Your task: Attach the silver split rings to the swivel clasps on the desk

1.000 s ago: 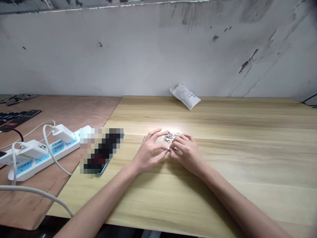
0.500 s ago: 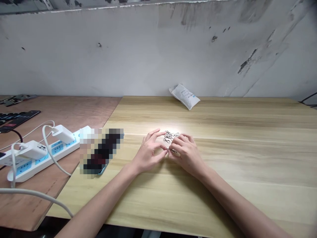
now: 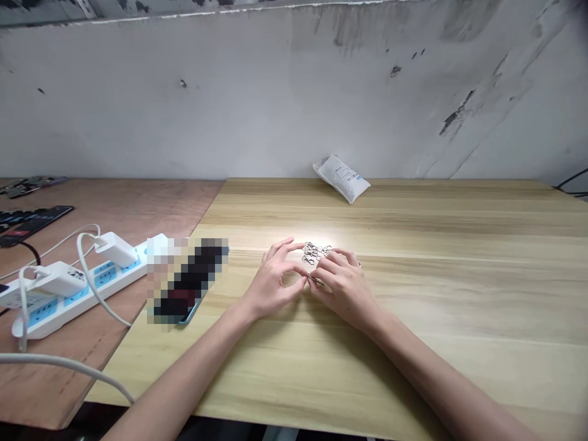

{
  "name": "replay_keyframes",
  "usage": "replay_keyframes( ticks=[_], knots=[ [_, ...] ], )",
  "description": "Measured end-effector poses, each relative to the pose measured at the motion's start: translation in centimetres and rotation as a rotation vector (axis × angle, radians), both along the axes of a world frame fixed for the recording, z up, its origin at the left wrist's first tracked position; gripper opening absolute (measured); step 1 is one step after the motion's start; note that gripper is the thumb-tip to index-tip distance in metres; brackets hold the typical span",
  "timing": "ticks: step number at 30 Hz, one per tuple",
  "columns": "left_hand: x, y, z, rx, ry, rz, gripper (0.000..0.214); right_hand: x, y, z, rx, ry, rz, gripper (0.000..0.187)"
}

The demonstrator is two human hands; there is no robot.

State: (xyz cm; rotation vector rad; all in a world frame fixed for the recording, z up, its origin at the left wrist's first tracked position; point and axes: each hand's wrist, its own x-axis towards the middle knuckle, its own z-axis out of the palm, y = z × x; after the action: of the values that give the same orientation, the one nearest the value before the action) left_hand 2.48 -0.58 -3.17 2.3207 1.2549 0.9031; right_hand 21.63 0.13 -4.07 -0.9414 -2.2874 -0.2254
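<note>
My left hand [image 3: 273,280] and my right hand [image 3: 342,285] meet at the middle of a light wooden table [image 3: 413,294]. Both pinch a small metal clasp [image 3: 313,279] between thumb and fingertips, just above the tabletop. Right behind the fingers lies a little heap of shiny metal clasps and rings [image 3: 316,251] under a bright spot of light. The other fingers of my left hand are spread and raised.
A white sealed packet [image 3: 340,177] lies at the back by the wall. A blurred-out dark object [image 3: 188,282] lies left of my hands. On the brown table [image 3: 151,202] to the left sit a white power strip [image 3: 73,282] with chargers and cables, and dark devices [image 3: 27,217].
Both hands have shifted very slightly to the left and nearer, still pinching the small clasp. Nothing else has moved.
</note>
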Motion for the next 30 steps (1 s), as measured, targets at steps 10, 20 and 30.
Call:
replay_keyframes(
  ticks=[10,20,30],
  knots=[
    [-0.1,0.2,-0.1,0.053,0.049,0.017,0.010,-0.1,0.0,-0.3,0.032,-0.070,0.001,0.017],
    [-0.3,0.0,0.9,0.206,0.014,0.063,0.011,0.4,-0.2,0.8,-0.284,0.165,0.118,0.016],
    [-0.2,0.0,1.2,0.261,0.046,0.070,0.011,1.9,1.2,0.7,-0.265,0.154,0.159,0.012]
  ],
)
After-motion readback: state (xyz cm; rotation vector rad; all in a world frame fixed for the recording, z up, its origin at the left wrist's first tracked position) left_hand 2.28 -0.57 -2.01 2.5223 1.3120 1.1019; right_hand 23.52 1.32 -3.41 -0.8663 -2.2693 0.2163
